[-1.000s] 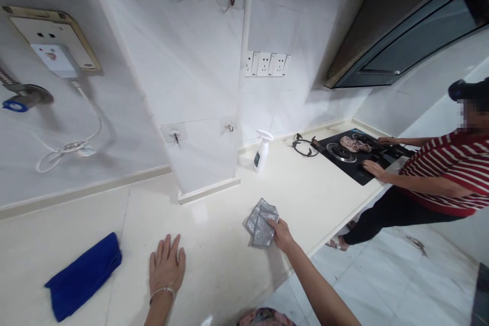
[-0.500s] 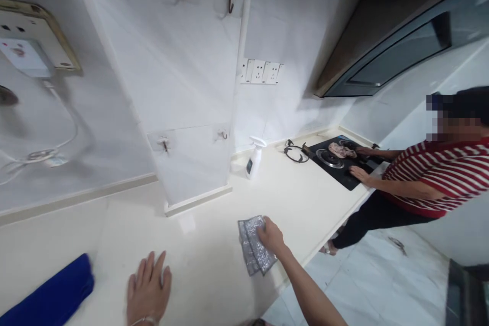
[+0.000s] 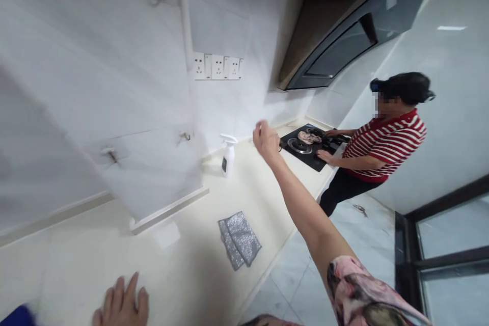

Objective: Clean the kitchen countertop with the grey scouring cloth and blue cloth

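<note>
My left hand (image 3: pixel 121 303) lies at the bottom edge of the view, fingers spread over the pale countertop (image 3: pixel 183 270). My right hand (image 3: pixel 266 140) is stretched far forward over the counter, left of the black hob (image 3: pixel 314 162). Its fingers are bent and blurred, and whether anything is between them does not show. Behind it, a black ring-shaped pan support is mostly hidden. A folded silvery-grey cloth (image 3: pixel 240 238) lies flat on the counter, touched by neither hand. Beyond the cloth a white spray bottle (image 3: pixel 228 158) stands upright near the wall.
Another person (image 3: pixel 385 137) in a red striped top stands at the hob, one hand on its edge and a pinkish cloth (image 3: pixel 309 137) on it. A range hood (image 3: pixel 332 56) hangs above. Blue fabric (image 3: pixel 17 317) shows at lower left. A wall corner juts over the counter.
My right hand has let go of the grey cloth and moved up and forward toward the hob. The view has swung right, so the left hand and blue fabric sit lower left.
</note>
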The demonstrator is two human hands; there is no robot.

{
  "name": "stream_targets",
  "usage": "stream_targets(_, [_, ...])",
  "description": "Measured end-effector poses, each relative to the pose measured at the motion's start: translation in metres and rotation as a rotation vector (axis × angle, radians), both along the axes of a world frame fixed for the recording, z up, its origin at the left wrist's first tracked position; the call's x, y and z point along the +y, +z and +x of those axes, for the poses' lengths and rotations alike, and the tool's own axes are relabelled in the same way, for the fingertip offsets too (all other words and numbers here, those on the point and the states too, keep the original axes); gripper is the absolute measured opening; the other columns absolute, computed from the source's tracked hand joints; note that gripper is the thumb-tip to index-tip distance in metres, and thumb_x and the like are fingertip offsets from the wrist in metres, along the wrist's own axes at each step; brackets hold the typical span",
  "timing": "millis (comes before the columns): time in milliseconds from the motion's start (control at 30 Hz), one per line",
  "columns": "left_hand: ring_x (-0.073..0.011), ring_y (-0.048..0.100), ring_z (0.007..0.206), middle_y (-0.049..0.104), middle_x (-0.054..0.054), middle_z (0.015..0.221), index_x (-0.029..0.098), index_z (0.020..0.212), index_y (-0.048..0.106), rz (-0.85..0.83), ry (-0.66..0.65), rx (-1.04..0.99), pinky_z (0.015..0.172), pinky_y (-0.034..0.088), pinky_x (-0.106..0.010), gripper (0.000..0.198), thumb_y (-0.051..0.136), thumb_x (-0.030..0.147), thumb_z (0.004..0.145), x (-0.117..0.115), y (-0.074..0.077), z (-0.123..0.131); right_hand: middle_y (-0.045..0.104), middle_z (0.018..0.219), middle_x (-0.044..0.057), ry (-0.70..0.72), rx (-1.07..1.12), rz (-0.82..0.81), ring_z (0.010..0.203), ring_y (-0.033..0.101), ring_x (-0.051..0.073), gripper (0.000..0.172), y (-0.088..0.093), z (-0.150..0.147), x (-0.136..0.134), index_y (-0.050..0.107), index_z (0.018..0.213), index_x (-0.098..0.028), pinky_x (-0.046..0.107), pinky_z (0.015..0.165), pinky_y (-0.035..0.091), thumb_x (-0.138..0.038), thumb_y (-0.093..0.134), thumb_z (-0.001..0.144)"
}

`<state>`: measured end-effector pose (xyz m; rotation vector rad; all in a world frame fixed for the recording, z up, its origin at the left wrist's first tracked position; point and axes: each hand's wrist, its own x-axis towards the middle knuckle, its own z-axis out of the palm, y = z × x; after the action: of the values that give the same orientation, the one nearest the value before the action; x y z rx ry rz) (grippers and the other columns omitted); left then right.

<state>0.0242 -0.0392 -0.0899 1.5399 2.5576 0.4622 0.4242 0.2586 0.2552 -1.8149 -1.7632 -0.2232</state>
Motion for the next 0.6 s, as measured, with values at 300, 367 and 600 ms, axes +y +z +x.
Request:
stream_targets(300, [-0.0300, 0.022, 0.159, 0.032, -0.011, 0.170, 0.018, 0.156, 0.043, -0.076, 0.009, -0.004, 0.130, 0.014, -0.053, 0.070, 0.016, 0.048, 0.098, -0.006, 0.022, 0.011, 0.073, 0.107, 0.014, 0.026, -0.001, -0.729, 0.091, 0.070, 0.023, 0.026, -0.240, -0.012, -0.158, 0.062, 0.110, -0.016, 0.030, 0.071, 0.045, -0.032, 0.043, 0.103])
stream_targets(367, [-0.0300, 0.022, 0.159, 0.032, -0.011, 0.170, 0.018, 0.156, 0.043, -0.078, 0.012, -0.013, 0.130, 0.014, -0.053, 0.070, 0.017, 0.049, 0.098, -0.006, 0.021, 0.010, 0.071, 0.109, 0.013, 0.019, 0.013, -0.724, 0.094, 0.069, 0.023, 0.027, -0.263, -0.005, -0.185, 0.062, 0.109, -0.018, 0.030, 0.072, 0.044, -0.035, 0.042, 0.103])
stream_targets(600, [-0.0312, 0.022, 0.159, 0.032, -0.012, 0.170, 0.018, 0.155, 0.044, -0.043, -0.003, -0.003, 0.130, 0.014, -0.055, 0.070, 0.016, 0.050, 0.099, -0.006, 0.014, 0.008, 0.067, 0.104, 0.012, 0.036, 0.084, -0.431, 0.098, 0.059, 0.027, 0.027, -0.319, -0.002, -0.232, 0.064, 0.101, -0.017, 0.034, 0.083, 0.042, -0.040, 0.063, 0.088])
